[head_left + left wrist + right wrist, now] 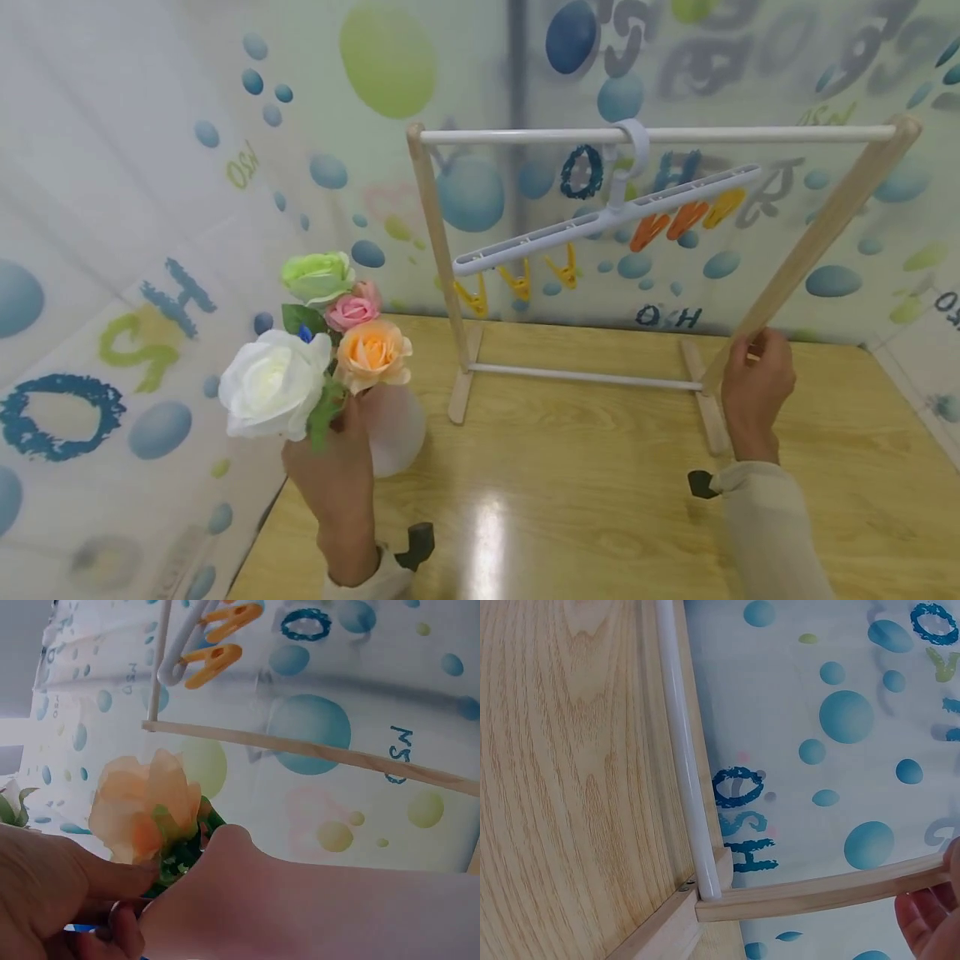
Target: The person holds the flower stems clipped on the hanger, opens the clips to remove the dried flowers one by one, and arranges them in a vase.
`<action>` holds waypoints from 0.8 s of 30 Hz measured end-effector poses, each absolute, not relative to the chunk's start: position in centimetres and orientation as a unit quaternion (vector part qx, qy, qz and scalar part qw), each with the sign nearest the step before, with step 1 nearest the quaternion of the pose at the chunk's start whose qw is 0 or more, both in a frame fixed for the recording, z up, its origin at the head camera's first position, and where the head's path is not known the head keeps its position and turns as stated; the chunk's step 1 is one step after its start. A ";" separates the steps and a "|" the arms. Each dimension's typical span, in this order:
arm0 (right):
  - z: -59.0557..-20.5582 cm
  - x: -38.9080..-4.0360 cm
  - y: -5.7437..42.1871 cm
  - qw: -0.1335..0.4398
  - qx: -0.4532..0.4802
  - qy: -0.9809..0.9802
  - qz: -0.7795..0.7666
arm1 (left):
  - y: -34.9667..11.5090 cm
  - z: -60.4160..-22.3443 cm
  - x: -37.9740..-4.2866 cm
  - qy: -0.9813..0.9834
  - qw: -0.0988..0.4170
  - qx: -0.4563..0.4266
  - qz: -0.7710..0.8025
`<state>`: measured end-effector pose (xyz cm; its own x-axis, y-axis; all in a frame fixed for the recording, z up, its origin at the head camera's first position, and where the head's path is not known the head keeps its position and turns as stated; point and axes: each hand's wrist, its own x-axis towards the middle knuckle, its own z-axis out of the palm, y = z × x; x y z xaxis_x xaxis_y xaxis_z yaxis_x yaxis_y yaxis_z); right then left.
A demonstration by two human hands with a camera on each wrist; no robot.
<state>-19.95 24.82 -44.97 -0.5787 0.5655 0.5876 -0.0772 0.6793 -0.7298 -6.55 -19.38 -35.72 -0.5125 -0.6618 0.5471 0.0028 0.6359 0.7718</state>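
At the left, my left hand (333, 475) holds a bunch of artificial flowers low down by the stems, at the mouth of a pale pink vase (393, 433). The bunch has a white rose (276, 383), an orange rose (373, 354), a pink one and a green one. In the left wrist view, the fingers curl just at the rim of the vase; petals and leaves partly hide them. My right hand (759, 387) grips the right wooden upright of a small drying rack (817, 229). From its white top bar hangs a white clip hanger (600, 221), tilted, its right end higher.
Yellow clips (517, 279) and orange clips (667, 225) dangle from the hanger. The rack stands at the back of a wood-grain table (585, 475). Patterned curtain walls (480, 75) enclose the back and the left side. A white lower bar (585, 377) joins the rack's feet.
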 end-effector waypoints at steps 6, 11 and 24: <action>-44.9 -20.0 24.9 0.432 -0.150 -0.806 0.376 | -19.8 -36.5 -5.9 -0.735 0.430 0.216 -0.479; -44.6 -20.2 25.0 0.439 -0.143 -0.805 0.372 | -20.3 -37.5 -5.7 -0.754 0.346 0.238 -0.506; -44.7 -19.8 25.0 0.421 -0.155 -0.814 0.369 | -20.5 -39.9 -4.4 -0.900 0.053 0.154 -0.403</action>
<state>-19.77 25.00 -44.66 -0.5983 0.5627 0.5705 -0.0589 0.6792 -0.7316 -4.41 -20.50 -39.89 -0.9468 -0.3205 -0.0283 -0.2345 0.6274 0.7425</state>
